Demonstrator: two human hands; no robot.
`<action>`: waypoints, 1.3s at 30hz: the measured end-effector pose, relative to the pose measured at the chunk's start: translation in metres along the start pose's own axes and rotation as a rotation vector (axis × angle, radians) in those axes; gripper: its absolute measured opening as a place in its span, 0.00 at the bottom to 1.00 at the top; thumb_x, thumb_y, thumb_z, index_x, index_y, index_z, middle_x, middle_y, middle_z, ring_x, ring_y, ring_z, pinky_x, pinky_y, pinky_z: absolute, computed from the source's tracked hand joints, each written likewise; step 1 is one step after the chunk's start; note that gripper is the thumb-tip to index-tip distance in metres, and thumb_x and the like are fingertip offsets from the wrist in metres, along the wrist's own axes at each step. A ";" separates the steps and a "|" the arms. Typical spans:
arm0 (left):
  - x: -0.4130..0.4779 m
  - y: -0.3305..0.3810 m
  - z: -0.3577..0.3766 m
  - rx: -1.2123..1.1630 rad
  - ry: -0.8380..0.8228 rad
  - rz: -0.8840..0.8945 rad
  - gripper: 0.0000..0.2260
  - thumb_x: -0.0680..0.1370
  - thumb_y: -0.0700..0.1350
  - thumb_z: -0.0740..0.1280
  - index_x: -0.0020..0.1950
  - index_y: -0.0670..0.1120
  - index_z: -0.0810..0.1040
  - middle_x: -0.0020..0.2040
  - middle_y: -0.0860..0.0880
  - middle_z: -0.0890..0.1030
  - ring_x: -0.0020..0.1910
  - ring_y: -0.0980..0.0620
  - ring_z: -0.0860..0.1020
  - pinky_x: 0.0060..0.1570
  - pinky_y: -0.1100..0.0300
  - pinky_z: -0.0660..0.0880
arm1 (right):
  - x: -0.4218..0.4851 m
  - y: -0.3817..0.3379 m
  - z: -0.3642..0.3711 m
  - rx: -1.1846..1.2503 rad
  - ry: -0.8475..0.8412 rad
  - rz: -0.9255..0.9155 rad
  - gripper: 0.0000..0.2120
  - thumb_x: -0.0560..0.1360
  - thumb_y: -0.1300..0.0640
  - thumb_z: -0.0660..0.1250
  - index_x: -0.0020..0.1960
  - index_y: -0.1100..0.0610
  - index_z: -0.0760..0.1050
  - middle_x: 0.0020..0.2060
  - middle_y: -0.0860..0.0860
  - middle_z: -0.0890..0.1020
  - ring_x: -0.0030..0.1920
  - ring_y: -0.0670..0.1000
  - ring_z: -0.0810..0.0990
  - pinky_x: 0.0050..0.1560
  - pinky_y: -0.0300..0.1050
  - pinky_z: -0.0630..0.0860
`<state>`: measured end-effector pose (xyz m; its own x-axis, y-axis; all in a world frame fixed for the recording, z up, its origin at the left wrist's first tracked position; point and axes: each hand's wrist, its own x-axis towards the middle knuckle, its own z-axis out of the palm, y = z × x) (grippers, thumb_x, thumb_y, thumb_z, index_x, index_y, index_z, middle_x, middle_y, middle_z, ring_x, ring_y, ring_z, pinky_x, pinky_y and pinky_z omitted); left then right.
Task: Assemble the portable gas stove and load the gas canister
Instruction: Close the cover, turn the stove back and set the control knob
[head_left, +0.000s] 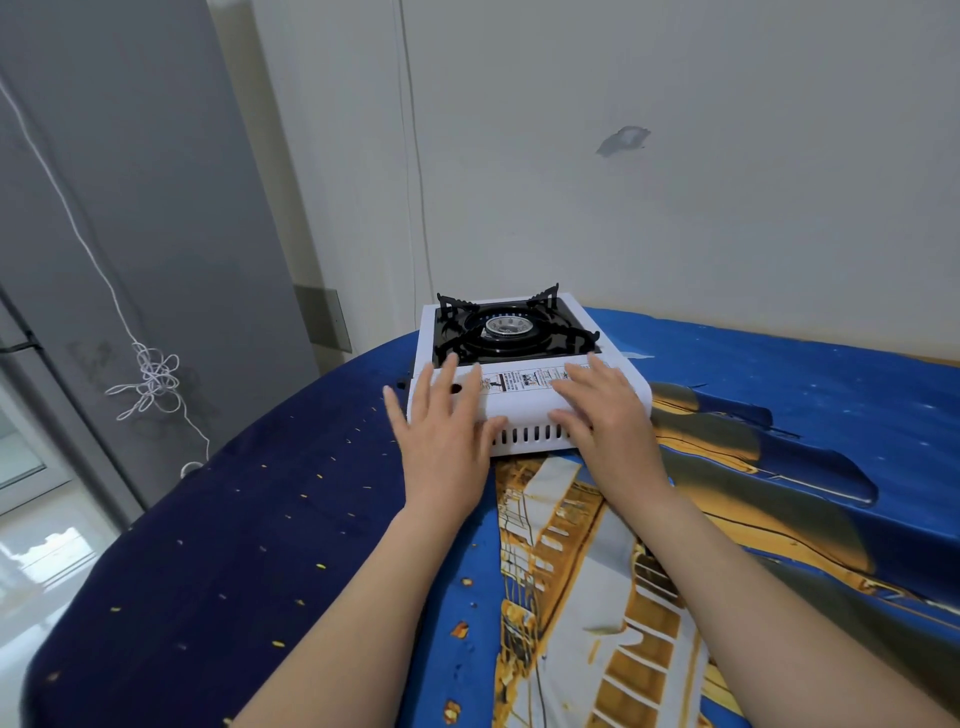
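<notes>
A white portable gas stove (524, 410) sits on a blue patterned cloth near the wall. Its black pan support (563, 338) and round burner (506, 327) lie on the far half. The near half is a closed white lid with a warning label (519, 381). My left hand (447, 421) lies flat on the lid's left end, fingers spread, thumb over the vented side. My right hand (605, 405) lies flat on the lid's right end. No gas canister is in view.
The blue, gold and grey cloth (597, 597) covers the table, whose rounded edge drops off at the left. A grey cabinet (130, 208) stands at the left with a tangled white cord (156, 379) hanging by it. A plain wall is close behind the stove.
</notes>
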<state>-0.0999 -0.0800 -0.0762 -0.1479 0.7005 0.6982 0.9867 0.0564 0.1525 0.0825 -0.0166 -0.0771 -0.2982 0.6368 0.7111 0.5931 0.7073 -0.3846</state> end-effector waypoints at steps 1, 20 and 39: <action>0.001 -0.002 -0.001 -0.059 0.014 -0.091 0.31 0.75 0.61 0.63 0.75 0.51 0.63 0.77 0.46 0.60 0.76 0.44 0.53 0.70 0.38 0.39 | 0.000 0.002 -0.001 -0.012 0.053 0.053 0.21 0.73 0.54 0.73 0.64 0.59 0.76 0.67 0.57 0.75 0.73 0.58 0.64 0.73 0.57 0.59; 0.002 -0.043 0.003 -1.029 -0.208 -0.751 0.55 0.52 0.63 0.80 0.74 0.49 0.62 0.68 0.49 0.73 0.63 0.49 0.74 0.63 0.46 0.73 | -0.006 0.028 -0.007 0.691 0.107 0.708 0.33 0.61 0.53 0.80 0.63 0.53 0.73 0.54 0.49 0.81 0.53 0.50 0.81 0.49 0.52 0.81; 0.000 -0.044 0.002 -1.010 -0.166 -0.748 0.59 0.51 0.64 0.78 0.76 0.52 0.56 0.75 0.47 0.62 0.71 0.46 0.65 0.65 0.51 0.65 | -0.008 0.024 -0.008 0.616 0.104 0.749 0.29 0.64 0.52 0.79 0.62 0.55 0.74 0.54 0.52 0.82 0.50 0.53 0.82 0.48 0.56 0.82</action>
<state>-0.1436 -0.0804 -0.0843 -0.5627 0.8169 0.1268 0.1649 -0.0394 0.9855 0.1050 -0.0071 -0.0867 0.0817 0.9777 0.1935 0.0983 0.1853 -0.9777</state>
